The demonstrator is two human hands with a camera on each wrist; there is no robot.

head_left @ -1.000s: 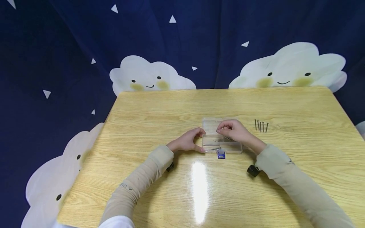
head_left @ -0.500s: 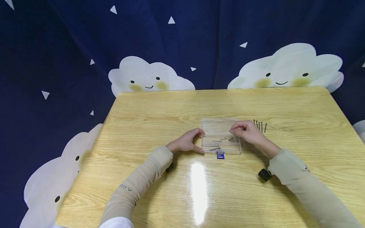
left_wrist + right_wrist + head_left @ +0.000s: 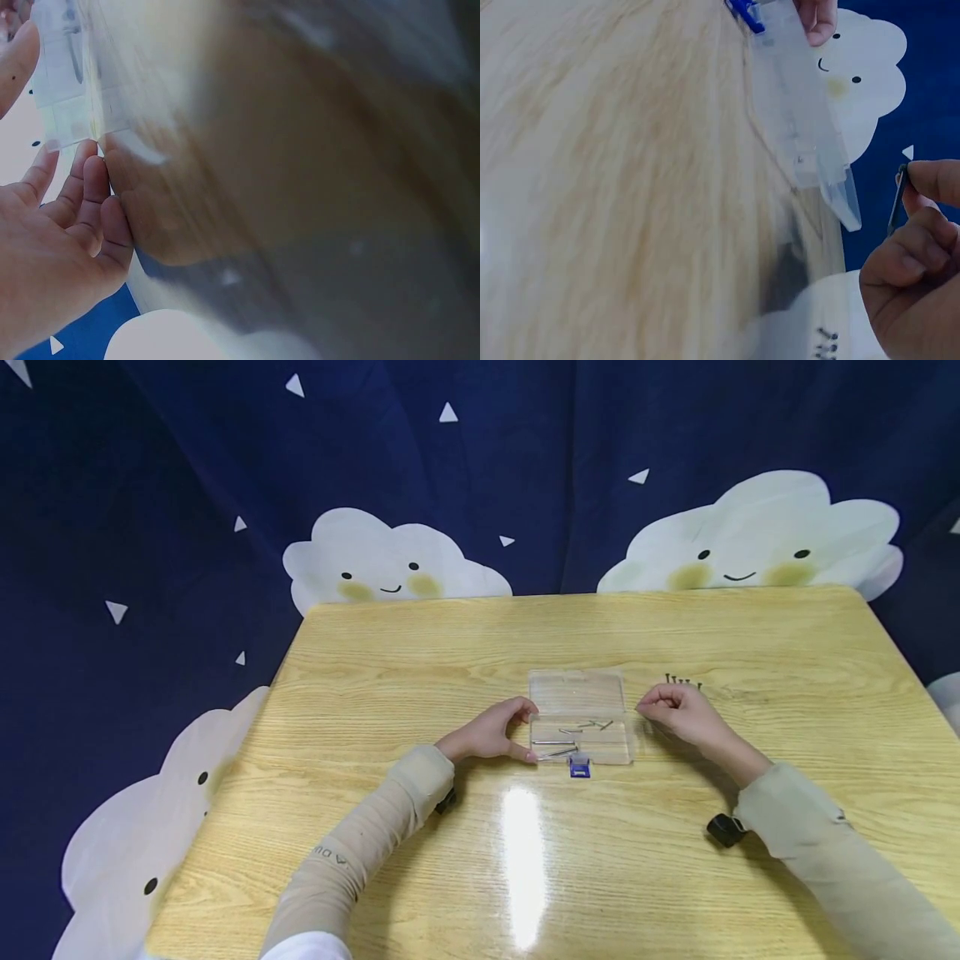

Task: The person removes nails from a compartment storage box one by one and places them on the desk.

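A clear plastic box (image 3: 609, 750) lies on the table with its lid (image 3: 576, 692) folded back and a blue latch (image 3: 580, 768) at the front. Inside are two long silvery screws (image 3: 553, 742) on the left and several short ones (image 3: 592, 724) further back. My left hand (image 3: 491, 731) holds the box's left end, thumb at the front corner and fingers toward the back. Just right of the box, my right hand (image 3: 686, 718) pinches a dark screw (image 3: 897, 199) between thumb and forefinger, seen in the right wrist view.
Several dark screws (image 3: 667, 678) lie in a row behind the right hand, which hides most of their length. The wooden table (image 3: 390, 652) ends at a dark blue curtain (image 3: 420, 460) with cloud prints. A small black device (image 3: 726, 831) sits at the right wrist.
My right hand has moved right, from over the open box to beside it, near the row of dark screws. The left hand and box stay in place.
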